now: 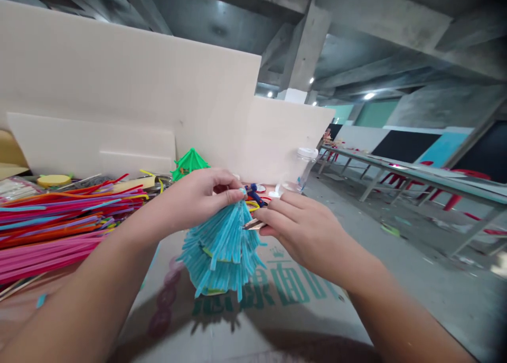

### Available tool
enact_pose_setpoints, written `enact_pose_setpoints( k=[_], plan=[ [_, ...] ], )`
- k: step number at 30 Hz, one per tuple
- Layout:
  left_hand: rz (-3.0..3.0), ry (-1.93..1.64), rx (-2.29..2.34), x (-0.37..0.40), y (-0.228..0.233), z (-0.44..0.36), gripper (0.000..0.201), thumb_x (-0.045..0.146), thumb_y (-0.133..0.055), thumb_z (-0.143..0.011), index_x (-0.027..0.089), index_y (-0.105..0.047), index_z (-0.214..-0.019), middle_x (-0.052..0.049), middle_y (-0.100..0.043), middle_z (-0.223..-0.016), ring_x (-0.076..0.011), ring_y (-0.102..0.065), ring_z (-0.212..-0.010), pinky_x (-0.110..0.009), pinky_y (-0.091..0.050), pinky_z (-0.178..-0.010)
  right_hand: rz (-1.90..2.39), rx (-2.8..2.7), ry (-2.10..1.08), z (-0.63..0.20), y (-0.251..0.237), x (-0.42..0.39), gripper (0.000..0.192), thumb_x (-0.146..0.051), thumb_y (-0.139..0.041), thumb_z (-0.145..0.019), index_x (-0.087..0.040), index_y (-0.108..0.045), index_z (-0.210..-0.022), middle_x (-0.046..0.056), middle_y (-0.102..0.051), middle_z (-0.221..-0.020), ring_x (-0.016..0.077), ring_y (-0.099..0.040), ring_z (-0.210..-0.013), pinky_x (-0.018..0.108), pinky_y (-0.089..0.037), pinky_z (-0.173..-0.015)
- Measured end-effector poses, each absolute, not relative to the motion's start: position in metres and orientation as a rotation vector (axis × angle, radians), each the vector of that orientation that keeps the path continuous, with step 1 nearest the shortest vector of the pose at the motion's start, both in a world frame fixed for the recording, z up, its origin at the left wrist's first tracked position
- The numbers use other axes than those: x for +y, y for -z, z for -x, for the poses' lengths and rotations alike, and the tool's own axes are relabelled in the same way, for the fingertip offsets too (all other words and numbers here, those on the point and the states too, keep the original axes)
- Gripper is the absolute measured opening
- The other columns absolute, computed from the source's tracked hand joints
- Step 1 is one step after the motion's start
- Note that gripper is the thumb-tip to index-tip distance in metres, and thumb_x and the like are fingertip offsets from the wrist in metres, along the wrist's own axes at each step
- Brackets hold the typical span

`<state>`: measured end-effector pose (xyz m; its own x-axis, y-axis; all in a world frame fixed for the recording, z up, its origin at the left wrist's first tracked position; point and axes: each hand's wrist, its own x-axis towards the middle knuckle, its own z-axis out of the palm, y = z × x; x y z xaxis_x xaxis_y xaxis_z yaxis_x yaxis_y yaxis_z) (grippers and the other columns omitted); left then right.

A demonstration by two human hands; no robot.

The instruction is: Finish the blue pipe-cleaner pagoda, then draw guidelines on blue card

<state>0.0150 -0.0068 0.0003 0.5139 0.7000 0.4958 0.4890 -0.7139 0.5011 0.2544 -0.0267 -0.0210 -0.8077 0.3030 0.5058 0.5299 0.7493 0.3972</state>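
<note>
A tiered, cone-shaped tree of light blue pipe cleaners (225,247) is held up above the cardboard, with yellow-green edges showing between its layers. My left hand (208,197) pinches the tree at its tip between thumb and fingers. On the right, my right hand (303,226) is closed around a slim, pale tool with a dark tip (253,224); its exact kind is unclear. The tool's tip points at the tree's upper right side, and I cannot tell whether it touches.
Many coloured pipe cleaners (59,231) lie at the left. A green umbrella-shaped piece (190,162) stands behind my left hand. A clear plastic jar (304,168) stands at the back right. Pale boards (130,88) rise behind the printed cardboard (301,321).
</note>
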Motion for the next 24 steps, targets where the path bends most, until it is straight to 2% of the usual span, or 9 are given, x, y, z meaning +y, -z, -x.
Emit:
enact_pose_setpoints(
  k=[4, 9, 13, 17, 24],
  plan=[
    [-2.473, -0.993, 1.004, -0.006, 0.001, -0.016, 0.024, 0.036, -0.055, -0.094, 0.018, -0.069, -0.086, 0.002, -0.066, -0.081, -0.0128, -0.059, -0.077, -0.023, -0.042, -0.069, 0.673, -2.570, 0.805, -0.253, 0.024, -0.025, 0.022, -0.031, -0.048, -0.102, -0.016, -0.064, -0.100, 0.005, -0.069, -0.090, 0.0235, -0.061, -0.088, 0.038, -0.047, -0.082],
    [-2.449, -0.991, 0.990, -0.003, 0.002, -0.013, 0.024, 0.039, -0.057, -0.093, 0.021, -0.071, -0.087, 0.003, -0.068, -0.084, -0.0121, -0.060, -0.079, -0.021, -0.042, -0.069, 0.666, -2.531, 0.769, -0.254, 0.025, -0.025, 0.024, -0.031, -0.048, -0.103, -0.016, -0.065, -0.110, 0.005, -0.071, -0.095, 0.0236, -0.062, -0.093, 0.039, -0.046, -0.085],
    [-2.470, -0.953, 1.039, 0.000, -0.001, -0.004, 0.025, 0.041, -0.059, -0.092, 0.021, -0.072, -0.084, 0.004, -0.064, -0.076, -0.0106, -0.056, -0.070, -0.021, -0.040, -0.063, 0.663, -2.510, 0.776, -0.254, 0.023, -0.025, 0.024, -0.030, -0.049, -0.102, -0.016, -0.065, -0.111, 0.005, -0.072, -0.097, 0.0243, -0.062, -0.091, 0.040, -0.046, -0.083],
    [-2.466, -0.923, 1.081, 0.001, -0.002, -0.001, 0.027, 0.041, -0.059, -0.093, 0.020, -0.071, -0.081, 0.004, -0.064, -0.075, -0.0106, -0.056, -0.071, -0.020, -0.041, -0.063, 0.655, -2.518, 0.775, -0.254, 0.024, -0.025, 0.027, -0.031, -0.048, -0.102, -0.015, -0.065, -0.114, 0.006, -0.071, -0.095, 0.0243, -0.062, -0.090, 0.039, -0.046, -0.081],
    [-2.457, -0.953, 0.977, 0.002, 0.003, -0.011, 0.027, 0.043, -0.057, -0.094, 0.021, -0.071, -0.085, 0.004, -0.066, -0.080, -0.0111, -0.058, -0.076, -0.020, -0.042, -0.067, 0.606, -2.530, 0.810, -0.254, 0.025, -0.022, 0.023, -0.030, -0.050, -0.102, -0.015, -0.067, -0.101, 0.004, -0.068, -0.085, 0.0215, -0.060, -0.081, 0.036, -0.046, -0.080]
  ],
)
